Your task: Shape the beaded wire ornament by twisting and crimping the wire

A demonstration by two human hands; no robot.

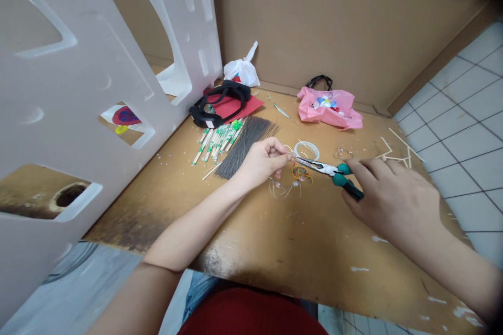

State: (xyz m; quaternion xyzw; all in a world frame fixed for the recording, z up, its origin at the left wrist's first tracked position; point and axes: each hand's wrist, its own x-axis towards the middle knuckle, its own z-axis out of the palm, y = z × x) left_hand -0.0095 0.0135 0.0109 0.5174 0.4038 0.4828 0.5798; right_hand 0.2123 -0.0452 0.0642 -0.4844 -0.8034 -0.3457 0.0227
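My right hand (393, 193) is closed around the green handles of a pair of long-nose pliers (329, 169), whose jaws point left. At the tips of those jaws, my left hand (267, 159) pinches a thin wire (288, 147) between thumb and fingers; its far end is too fine to make out. Just behind the pliers lies a clear ring-shaped coil (310, 147). Colourful rubber bands (302, 172) lie below the jaws, with thin wire pieces carrying clear beads (295, 183) beside them. Under my left wrist is a bundle of dark, thin wires (239, 146).
Wrapped chopsticks (210, 144), a black head strap (196, 114) and red paper (253, 107) lie at left. A white bag (245, 73) and pink bag (308, 110) sit by the back wall. Bent sticks (396, 158) lie right. A white plastic panel (129, 52) stands along the left.
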